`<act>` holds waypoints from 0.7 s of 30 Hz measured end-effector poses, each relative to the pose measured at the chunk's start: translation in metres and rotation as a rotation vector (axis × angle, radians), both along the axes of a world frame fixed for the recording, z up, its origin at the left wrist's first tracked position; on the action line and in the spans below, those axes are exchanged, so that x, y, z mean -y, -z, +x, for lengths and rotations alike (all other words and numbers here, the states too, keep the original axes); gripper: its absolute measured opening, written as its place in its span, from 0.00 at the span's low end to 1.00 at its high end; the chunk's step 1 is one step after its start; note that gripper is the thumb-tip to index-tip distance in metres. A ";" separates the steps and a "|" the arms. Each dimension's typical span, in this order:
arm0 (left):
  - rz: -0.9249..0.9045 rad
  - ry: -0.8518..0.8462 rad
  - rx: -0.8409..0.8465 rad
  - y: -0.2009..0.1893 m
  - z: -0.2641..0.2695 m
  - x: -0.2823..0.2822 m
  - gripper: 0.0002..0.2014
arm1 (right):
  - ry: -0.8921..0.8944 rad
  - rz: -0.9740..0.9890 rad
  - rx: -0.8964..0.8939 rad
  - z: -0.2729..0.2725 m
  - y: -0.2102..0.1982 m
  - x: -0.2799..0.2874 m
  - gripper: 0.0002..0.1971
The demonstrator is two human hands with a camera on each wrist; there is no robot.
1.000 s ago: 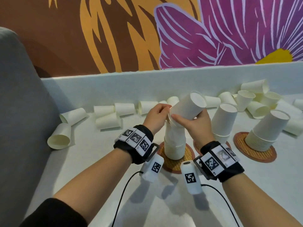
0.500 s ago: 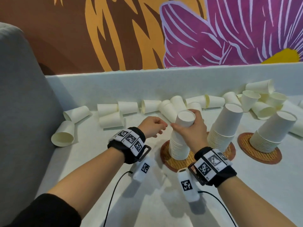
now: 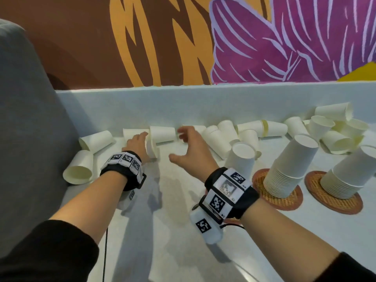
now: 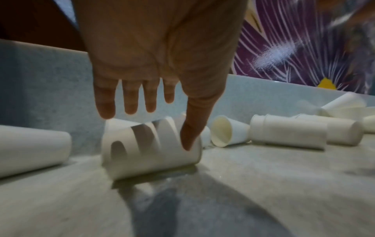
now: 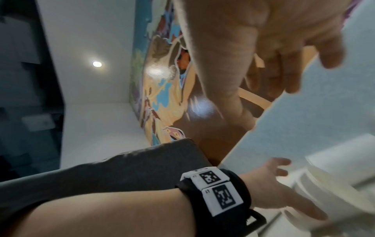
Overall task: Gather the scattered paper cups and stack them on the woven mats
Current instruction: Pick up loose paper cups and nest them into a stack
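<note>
Several white paper cups lie on their sides along the back wall (image 3: pixel 203 102). My left hand (image 3: pixel 145 139) reaches over one lying cup (image 3: pixel 151 148). In the left wrist view its fingers (image 4: pixel 107 110) stretch straight above this cup (image 4: pixel 150 149) and the thumb touches the cup near its rim. My right hand (image 3: pixel 179 145) hovers open and empty with spread fingers, just short of another lying cup (image 3: pixel 162 134). Three cup stacks stand on woven mats: a left stack (image 3: pixel 242 159), a middle stack (image 3: pixel 291 165) on its mat (image 3: pixel 284 200), and a right stack (image 3: pixel 345 174).
A grey cushion (image 3: pixel 26 119) walls off the left side, with two cups (image 3: pixel 78 169) lying against it. A loose pile of cups (image 3: pixel 335 129) fills the back right corner. Bare table (image 3: pixel 173 231) lies in front of my arms.
My right hand has let go of the left stack, which now stands alone on its mat. Both hands have moved left and back toward the lying cups.
</note>
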State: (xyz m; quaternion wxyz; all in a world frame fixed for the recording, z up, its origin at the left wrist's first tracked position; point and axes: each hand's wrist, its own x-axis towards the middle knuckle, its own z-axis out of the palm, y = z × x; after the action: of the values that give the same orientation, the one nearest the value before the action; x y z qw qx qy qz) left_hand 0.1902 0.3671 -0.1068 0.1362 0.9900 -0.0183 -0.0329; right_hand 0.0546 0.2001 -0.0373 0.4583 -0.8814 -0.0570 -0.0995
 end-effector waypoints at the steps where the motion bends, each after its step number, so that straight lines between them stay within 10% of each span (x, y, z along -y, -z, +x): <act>1: 0.022 0.004 -0.032 0.005 0.004 -0.006 0.47 | -0.033 -0.022 -0.151 0.006 0.008 -0.002 0.31; 6: 0.084 0.110 -0.211 0.023 0.012 -0.016 0.42 | -0.095 -0.022 -0.558 0.029 0.036 -0.012 0.35; 12: -0.586 0.342 -0.482 -0.009 -0.017 0.008 0.25 | 0.162 0.493 -0.581 0.057 0.053 -0.037 0.35; 15: -0.553 0.480 -0.549 -0.020 -0.008 0.002 0.21 | 0.386 0.680 -0.437 0.070 0.060 -0.039 0.35; 21: -0.563 -0.448 0.271 0.000 0.041 -0.032 0.20 | 0.314 0.484 -0.407 0.068 0.067 -0.029 0.33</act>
State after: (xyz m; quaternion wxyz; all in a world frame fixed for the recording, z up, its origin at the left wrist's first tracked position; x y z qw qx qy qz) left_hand 0.2307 0.3989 -0.1069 0.4030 0.8886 0.1724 0.1351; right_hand 0.1224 0.2293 -0.1047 0.6350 -0.7470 0.1969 -0.0015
